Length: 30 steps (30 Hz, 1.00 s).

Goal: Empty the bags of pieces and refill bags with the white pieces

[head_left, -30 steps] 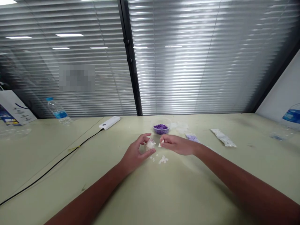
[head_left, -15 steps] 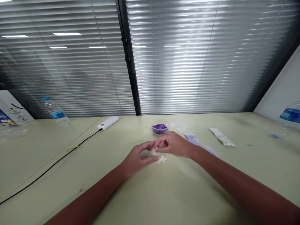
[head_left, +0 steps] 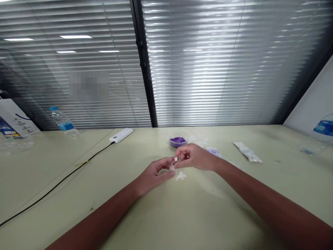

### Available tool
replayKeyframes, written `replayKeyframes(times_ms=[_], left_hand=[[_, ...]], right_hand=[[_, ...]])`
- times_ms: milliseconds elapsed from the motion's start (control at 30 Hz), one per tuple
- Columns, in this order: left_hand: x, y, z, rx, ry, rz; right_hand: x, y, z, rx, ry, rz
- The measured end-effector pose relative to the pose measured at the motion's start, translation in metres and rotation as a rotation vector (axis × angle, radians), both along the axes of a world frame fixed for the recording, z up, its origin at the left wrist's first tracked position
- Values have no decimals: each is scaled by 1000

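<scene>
My left hand (head_left: 154,174) is curled at the middle of the table, pinching a small translucent whitish piece (head_left: 171,167) between thumb and fingers. My right hand (head_left: 194,157) meets it from the right, with a tiny white bit (head_left: 176,159) held between thumb and forefinger. Just below the fingertips, loose white fragments (head_left: 180,176) lie on the table. Behind my right hand stands a clear plastic tub of purple granules (head_left: 178,141). My hands partly hide a lilac packet (head_left: 213,151).
The pale green table (head_left: 208,215) holds a white packet (head_left: 247,152) to the right and a white power bank (head_left: 121,135) with a black cable (head_left: 65,173) to the left. Water bottles (head_left: 63,122) and a paper bag (head_left: 17,118) stand along the far edge, before slatted blinds.
My hands have drawn closer, and the whitish piece now sits between both sets of fingertips. My right hand has lifted slightly and holds a tiny white bit in view.
</scene>
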State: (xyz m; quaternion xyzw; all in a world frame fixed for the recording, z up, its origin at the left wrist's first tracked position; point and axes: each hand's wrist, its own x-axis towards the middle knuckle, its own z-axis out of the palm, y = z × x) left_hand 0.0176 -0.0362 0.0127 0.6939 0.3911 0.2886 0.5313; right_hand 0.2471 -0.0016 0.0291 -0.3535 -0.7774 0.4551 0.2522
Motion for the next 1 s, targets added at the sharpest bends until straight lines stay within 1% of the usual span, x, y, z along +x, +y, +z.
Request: replayKeyframes(times_ms=[100, 233, 367, 433, 500, 567, 600, 667, 767, 800, 833, 900, 1000], left_hand=[[1, 0, 1, 2, -3, -14], [0, -1, 1, -18, -13, 8], [-1, -1, 0, -96, -52, 21], [0, -2, 0, -146, -96, 27], [0, -2, 1, -182, -128, 70], [0, 0, 0, -200, -143, 158], [0, 1, -1, -202, -152, 207], [-2, 7, -3, -182, -191, 291], [-7, 17, -6, -117, -261, 359], [-8, 20, -7, -97, -273, 372], [-10, 21, -8, -84, -278, 383], [-11, 23, -9, -71, -275, 395], [-10, 22, -9, -65, -244, 389]], right_hand=[[1, 0, -1, 2, -14, 34], [4, -1, 2, 41, -78, 71], [5, -6, 10, 49, -125, 95], [3, -7, 12, 78, -97, 62], [2, -6, 12, 141, -25, -29], [3, -1, 5, 183, 34, -115], [5, 2, -1, 189, 38, -129], [8, 9, -15, 224, -12, -91], [10, 17, -41, 409, -142, -8], [10, 19, -48, 431, -163, 17], [10, 21, -53, 429, -178, 33], [11, 24, -59, 364, -202, 32], [16, 28, -58, 211, -250, 36]])
